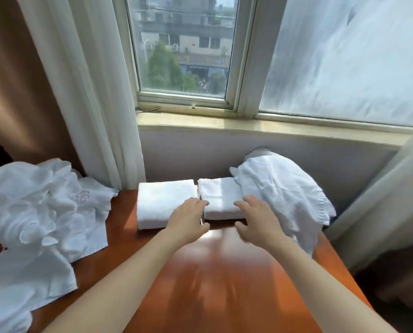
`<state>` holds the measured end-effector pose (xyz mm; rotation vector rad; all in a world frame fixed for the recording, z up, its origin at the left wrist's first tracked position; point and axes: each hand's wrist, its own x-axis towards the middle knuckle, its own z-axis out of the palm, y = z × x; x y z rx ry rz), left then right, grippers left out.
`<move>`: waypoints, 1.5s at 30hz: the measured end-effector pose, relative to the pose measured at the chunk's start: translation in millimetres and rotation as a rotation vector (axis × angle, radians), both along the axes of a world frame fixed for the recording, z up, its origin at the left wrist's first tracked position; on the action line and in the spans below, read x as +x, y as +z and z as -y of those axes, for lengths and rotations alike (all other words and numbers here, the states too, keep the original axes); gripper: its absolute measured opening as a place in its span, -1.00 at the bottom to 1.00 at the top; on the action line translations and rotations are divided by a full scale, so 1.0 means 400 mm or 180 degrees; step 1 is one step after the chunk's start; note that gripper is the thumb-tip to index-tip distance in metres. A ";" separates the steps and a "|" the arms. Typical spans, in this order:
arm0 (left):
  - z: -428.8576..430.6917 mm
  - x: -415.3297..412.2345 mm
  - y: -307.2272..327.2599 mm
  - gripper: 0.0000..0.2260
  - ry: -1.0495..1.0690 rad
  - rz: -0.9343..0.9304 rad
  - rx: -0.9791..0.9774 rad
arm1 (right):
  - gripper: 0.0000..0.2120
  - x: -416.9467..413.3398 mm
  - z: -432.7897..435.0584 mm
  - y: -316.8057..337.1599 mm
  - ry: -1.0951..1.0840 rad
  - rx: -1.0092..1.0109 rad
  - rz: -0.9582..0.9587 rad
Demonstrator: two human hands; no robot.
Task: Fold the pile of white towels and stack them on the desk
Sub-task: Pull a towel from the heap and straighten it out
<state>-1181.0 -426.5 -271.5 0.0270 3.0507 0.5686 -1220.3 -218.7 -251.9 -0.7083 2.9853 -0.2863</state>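
Towels (pixel 166 203) — two folded, white, side-by-side.

A hotel-style room: logo-stitched white towels (pixel 32 212), polished desk (pixel 212 272), curtained window (pixel 184 96) (city buildings (pixel 196 42) outside)

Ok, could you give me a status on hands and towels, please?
Left hand, right hand open, at left folded towel, right folded towel, side by side on desk. Unfolded pile far left. Loose towel overlaps right folded towel.

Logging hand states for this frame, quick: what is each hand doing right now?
Left hand: open, resting on the edge of the left folded towel.
Right hand: open, fingers spread over the right folded towel.
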 end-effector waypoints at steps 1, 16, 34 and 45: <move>-0.028 -0.021 0.004 -0.47 -0.0053 0.0000 0.0013 | -0.48 -0.012 -0.033 0.004 -0.0045 0.0000 -0.0033; -0.310 -0.323 0.069 -0.43 -0.0608 -0.0051 -0.0059 | -0.47 -0.226 -0.336 0.050 -0.0621 -0.0043 -0.0246; -0.371 -0.641 -0.103 -0.27 0.0401 0.0870 0.1307 | -0.34 -0.565 -0.407 -0.095 -0.1850 -0.1888 0.0969; -0.391 -0.632 -0.184 0.06 0.1094 0.1170 0.1441 | -0.05 -0.601 -0.417 -0.204 -0.2187 -0.1926 0.1586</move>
